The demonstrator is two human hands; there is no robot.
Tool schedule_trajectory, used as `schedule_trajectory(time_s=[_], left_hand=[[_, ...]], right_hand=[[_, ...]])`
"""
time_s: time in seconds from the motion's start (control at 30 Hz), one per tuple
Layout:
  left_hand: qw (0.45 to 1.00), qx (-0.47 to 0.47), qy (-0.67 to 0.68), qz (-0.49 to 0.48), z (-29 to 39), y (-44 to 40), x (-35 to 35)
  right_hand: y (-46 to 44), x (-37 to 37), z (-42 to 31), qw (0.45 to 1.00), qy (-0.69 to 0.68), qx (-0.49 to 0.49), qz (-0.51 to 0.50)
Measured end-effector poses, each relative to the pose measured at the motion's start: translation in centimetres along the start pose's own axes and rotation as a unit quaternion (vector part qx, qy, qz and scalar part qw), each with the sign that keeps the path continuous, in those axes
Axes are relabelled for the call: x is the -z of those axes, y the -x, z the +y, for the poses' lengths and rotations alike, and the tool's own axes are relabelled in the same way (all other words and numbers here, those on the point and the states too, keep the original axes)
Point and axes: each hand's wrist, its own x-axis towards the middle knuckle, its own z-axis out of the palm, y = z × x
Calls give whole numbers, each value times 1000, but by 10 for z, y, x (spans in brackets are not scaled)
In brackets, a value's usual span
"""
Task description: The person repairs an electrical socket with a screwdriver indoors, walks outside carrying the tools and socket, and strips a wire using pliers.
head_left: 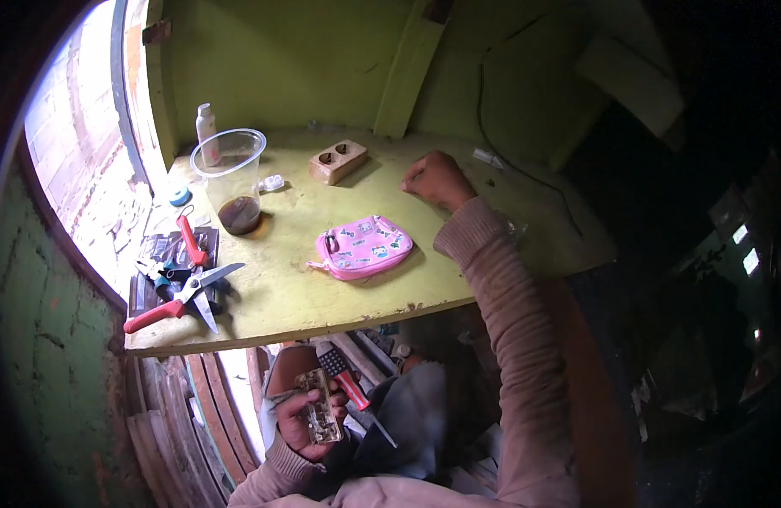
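Note:
Low over my lap, my left hand (299, 421) is closed around an open rectangular socket housing (323, 415) with small metal parts inside. Right beside its fingers is a screwdriver (350, 386) with a flag-patterned handle, its shaft slanting down; whether those fingers touch it I cannot tell. My right hand (442, 179) reaches over the tabletop with its fingers curled together, and anything in them is hidden. Left of it lies a brownish block-shaped double socket (340, 161) with two round openings. A pink zip pouch (367, 247) rests nearer the front edge.
On the yellow table (280, 317), a clear plastic cup (238, 190) of dark liquid stands left, near a white bottle (206, 127). Red-handled shears (191, 288) lie across a dark case (145, 292). A black cable (526, 173) runs down the wall at the right.

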Motion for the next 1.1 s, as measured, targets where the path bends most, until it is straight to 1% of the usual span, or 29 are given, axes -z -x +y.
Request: schedule_trajectory(time_s=[0.07,0.13,0.2,0.23,0.27,0.3,0.33,0.4,0.47,0.5,0.53,0.57,0.6,0.63,0.67,0.7,0.77,0.83,0.87,0.9,1.0,1.07,1.1], left_hand=[[1000,-7,10,-2,-2,0,0],[998,29,43,-30,-1,-3,3],[998,24,47,-35,-2,-3,0],[998,24,53,-40,-3,-2,-2],[996,9,77,-53,-5,-3,-5],[995,15,71,-66,-4,-5,5],[996,15,71,-45,-2,-4,5],[997,9,77,-1,-1,-1,4],[995,9,93,-45,-1,0,-4],[995,9,94,-34,0,1,-4],[995,14,89,-51,0,2,-4],[994,17,82,-69,0,1,-4],[997,18,56,-59,2,3,-6],[997,18,55,-50,1,5,-7],[999,3,28,-36,1,5,-9],[1000,-10,1,-24,2,3,-11],[1000,-13,-2,-18,-2,5,-10],[1000,-10,-4,-18,-4,5,-7],[999,-2,-2,-33,-5,6,-5],[999,4,0,-52,-5,4,-3],[998,21,13,-55,-9,5,-3],[998,28,0,-53,-11,7,3],[997,38,-13,-58,-11,8,4]], right_hand=[[-3,-7,2,1000,16,16,7],[-11,-15,7,999,28,33,14],[-22,-24,10,973,210,84,39],[-21,-22,6,992,102,77,17],[-14,-15,-6,998,-10,62,-10],[12,2,-33,976,-201,50,-62],[47,18,-69,915,-386,26,-112],[109,22,-112,856,-511,-21,-81],[167,16,-116,836,-536,-80,-87],[191,2,-102,758,-634,-95,-125],[212,-14,-92,698,-691,-135,-131],[232,-27,-85,685,-700,-166,-118],[250,-45,-72,613,-766,-152,-122],[266,-57,-68,536,-808,-221,-108],[284,-71,-69,530,-808,-240,-90],[298,-78,-76,538,-802,-232,-121],[316,-92,-82,499,-819,-242,-148],[324,-116,-76,427,-838,-323,-109],[324,-128,-73,442,-813,-372,-73],[319,-136,-72,444,-804,-393,-54],[321,-156,-67,427,-822,-370,-68],[324,-165,-68,439,-821,-345,-121],[321,-161,-78,437,-822,-344,-121]])
